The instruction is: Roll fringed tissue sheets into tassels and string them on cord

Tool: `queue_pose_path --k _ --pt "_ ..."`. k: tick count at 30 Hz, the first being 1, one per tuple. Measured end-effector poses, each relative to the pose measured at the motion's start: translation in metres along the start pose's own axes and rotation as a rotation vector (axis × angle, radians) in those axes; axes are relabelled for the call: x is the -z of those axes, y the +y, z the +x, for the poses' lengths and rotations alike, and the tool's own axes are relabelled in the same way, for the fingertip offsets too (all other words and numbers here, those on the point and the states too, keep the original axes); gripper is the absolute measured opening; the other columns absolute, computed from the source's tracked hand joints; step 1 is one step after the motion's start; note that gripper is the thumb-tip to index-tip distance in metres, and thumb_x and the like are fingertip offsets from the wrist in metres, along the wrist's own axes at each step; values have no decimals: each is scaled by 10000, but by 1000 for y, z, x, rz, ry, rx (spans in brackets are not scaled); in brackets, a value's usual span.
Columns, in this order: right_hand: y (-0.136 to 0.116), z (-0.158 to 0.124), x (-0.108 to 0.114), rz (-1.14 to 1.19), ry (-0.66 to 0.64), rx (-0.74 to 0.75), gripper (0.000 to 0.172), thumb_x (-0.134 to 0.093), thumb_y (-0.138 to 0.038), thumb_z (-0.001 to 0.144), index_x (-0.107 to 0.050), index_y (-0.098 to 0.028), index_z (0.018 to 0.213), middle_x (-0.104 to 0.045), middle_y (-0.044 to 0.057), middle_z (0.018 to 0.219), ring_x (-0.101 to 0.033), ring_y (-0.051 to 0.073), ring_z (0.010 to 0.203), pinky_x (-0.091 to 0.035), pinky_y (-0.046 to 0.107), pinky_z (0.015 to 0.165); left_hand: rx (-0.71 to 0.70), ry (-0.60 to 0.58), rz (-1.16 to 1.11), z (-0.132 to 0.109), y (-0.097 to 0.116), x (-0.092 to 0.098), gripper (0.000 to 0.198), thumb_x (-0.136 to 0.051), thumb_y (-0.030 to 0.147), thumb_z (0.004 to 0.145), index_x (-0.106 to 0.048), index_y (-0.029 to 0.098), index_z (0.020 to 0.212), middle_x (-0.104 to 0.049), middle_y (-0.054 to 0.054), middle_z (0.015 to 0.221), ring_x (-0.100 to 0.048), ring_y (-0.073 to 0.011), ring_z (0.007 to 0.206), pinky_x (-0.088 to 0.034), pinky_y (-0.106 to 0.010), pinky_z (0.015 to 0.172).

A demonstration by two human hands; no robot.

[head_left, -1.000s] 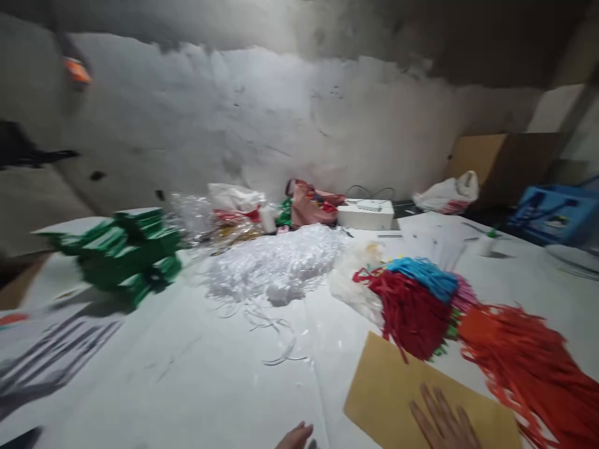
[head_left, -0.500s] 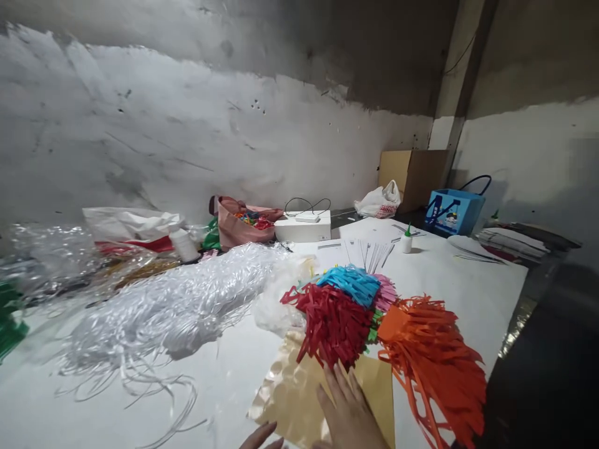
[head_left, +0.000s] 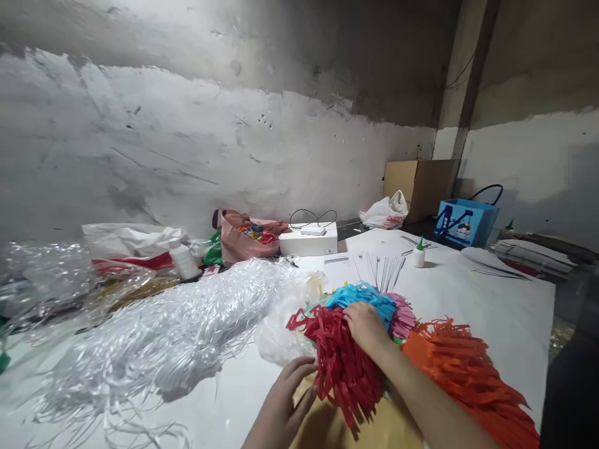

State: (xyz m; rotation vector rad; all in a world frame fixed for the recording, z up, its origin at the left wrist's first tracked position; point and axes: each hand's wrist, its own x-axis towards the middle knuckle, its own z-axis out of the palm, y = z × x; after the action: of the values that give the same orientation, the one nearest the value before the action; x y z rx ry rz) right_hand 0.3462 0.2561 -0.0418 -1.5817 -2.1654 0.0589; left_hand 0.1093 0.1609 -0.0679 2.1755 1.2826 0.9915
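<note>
A bunch of dark red fringed strips [head_left: 344, 358] lies over a tan sheet [head_left: 369, 430]. My right hand [head_left: 367, 327] is on the upper right of the red bunch, its fingers curled onto the strips beside a blue fringed bunch [head_left: 367, 295]. At the red bunch's left edge is my left hand [head_left: 290, 396], thumb and fingers apart, fingertips touching the strips. An orange fringed bunch [head_left: 472, 368] spreads out to the right of my right forearm. Pink strips [head_left: 402, 316] show behind it.
White glossy strands [head_left: 187, 324] heap on the left of the white table [head_left: 505, 312]. Behind stand a glue bottle [head_left: 418, 255], a white box [head_left: 307, 242], a pink bag [head_left: 238, 246], a blue basket [head_left: 468, 221] and a cardboard box [head_left: 416, 187].
My right hand has moved up from the tan sheet onto the red bunch. My left hand has come further into view, up to its left side. The view has tilted up slightly.
</note>
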Motion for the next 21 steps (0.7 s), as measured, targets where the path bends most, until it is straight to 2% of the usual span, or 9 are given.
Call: queue_pose_path --k 5,10,13,15,17,19,21 --pt "24 43 -2 -51 11 -22 204 -598 -330 981 -662 -171 1093 -666 69 1170 -620 229 1114 -480 480 1000 -117 -44 -65 41 -5 -19 266 -571 263 897 -718 295 1117 -698 -99 1244 -651 -277 1168 -545 -407 1004" --pt "15 80 -9 -31 -81 129 298 -635 -347 957 -628 -174 1200 -625 84 1272 -595 259 1178 -471 514 1017 -85 17 -95 71 -9 -23 211 -561 334 926 -749 317 1020 -739 -89 1140 -688 -298 1089 -559 -407 966" --pt "13 90 -6 -15 -97 155 337 -647 -364 948 -618 -171 1222 -611 92 1304 -582 272 1203 -451 535 1036 -69 42 -97 76 -16 -20 253 -561 421 925 -760 284 1000 -749 -112 1110 -700 -311 1049 -570 -438 942" --pt "22 82 5 -1 -73 135 330 -633 -345 958 -611 -171 1238 -605 93 1321 -569 270 1225 -437 531 1049 -56 41 -92 71 -23 -17 311 -554 482 920 -764 266 999 -750 -131 1112 -703 -316 1044 -575 -455 931" --pt "40 60 23 12 -55 99 307 -619 -303 963 -619 -175 1242 -622 91 1307 -567 255 1229 -424 490 1063 -46 24 -80 61 -30 -13 343 -548 520 917 -764 269 1005 -748 -133 1124 -705 -309 1047 -593 -427 896" --pt "62 22 42 19 -71 58 260 -618 -260 949 -667 -195 1196 -673 76 1234 -594 232 1183 -426 405 1050 -45 -12 -67 50 -35 -11 345 -547 536 914 -762 289 1023 -748 -115 1141 -717 -290 1023 -615 -360 829" --pt "83 -26 58 21 -119 20 205 -644 -230 911 -729 -230 1097 -729 48 1104 -644 217 1074 -461 329 970 -56 -76 -69 42 -36 -12 326 -554 532 912 -758 321 1054 -748 -90 1163 -725 -273 1009 -618 -311 811"
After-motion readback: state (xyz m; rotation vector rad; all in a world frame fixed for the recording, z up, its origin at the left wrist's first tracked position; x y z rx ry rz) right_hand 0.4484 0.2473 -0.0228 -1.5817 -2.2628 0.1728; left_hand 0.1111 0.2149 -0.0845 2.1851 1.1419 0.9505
